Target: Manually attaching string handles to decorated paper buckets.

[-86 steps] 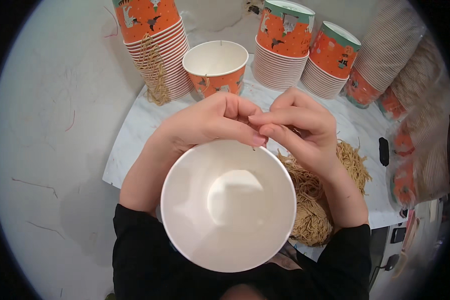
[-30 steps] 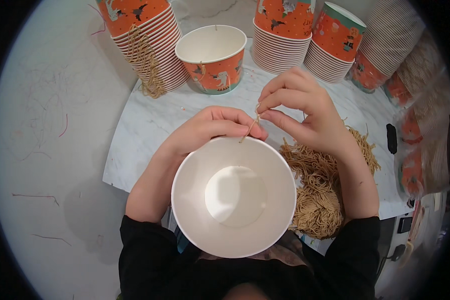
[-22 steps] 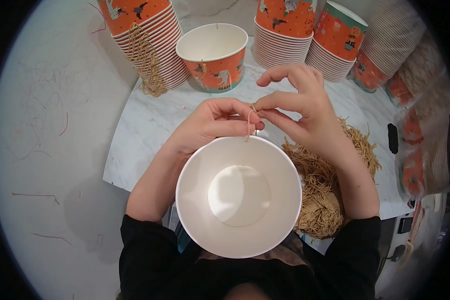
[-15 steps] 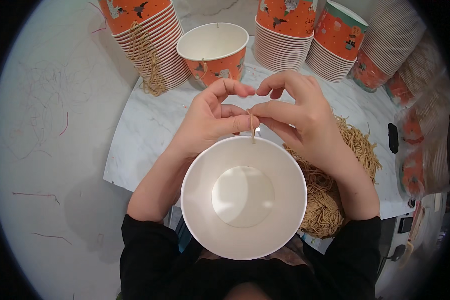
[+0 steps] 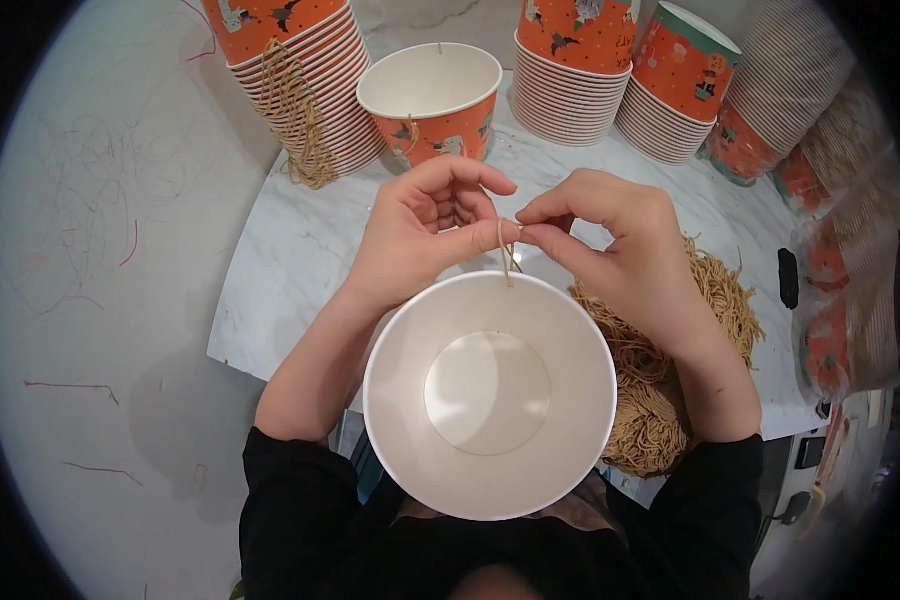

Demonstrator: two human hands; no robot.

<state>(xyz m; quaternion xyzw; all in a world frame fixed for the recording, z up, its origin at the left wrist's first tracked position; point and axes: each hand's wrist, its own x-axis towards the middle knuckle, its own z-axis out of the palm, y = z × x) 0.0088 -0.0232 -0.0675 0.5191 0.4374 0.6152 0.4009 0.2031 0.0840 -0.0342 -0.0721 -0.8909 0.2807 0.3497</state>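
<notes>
A white-lined paper bucket (image 5: 400, 390) faces up close to my body, its inside bare. A thin tan cord (image 5: 507, 262) loops over its far rim, and both hands meet just beyond that rim. My left hand (image 5: 440, 215) pinches the cord between thumb and a finger, its index finger arched above. With thumb and index finger together, my right hand (image 5: 610, 230) grips the cord right beside the left thumb. Exactly how the strand runs between the fingertips is too small to make out.
Behind my hands stands an orange patterned bucket (image 5: 430, 85) with cord at its side. Stacked buckets (image 5: 310, 110) draped with cord loops rise at left, more stacks (image 5: 568, 100) at right. Tan cord bundles (image 5: 645, 430) lie by my right forearm. Plastic-wrapped buckets (image 5: 835, 240) line the far right.
My right hand's fingers have drawn together and turned into a pinch, a little to the right. My left index finger has curled over further. The bucket has stayed nearly in place.
</notes>
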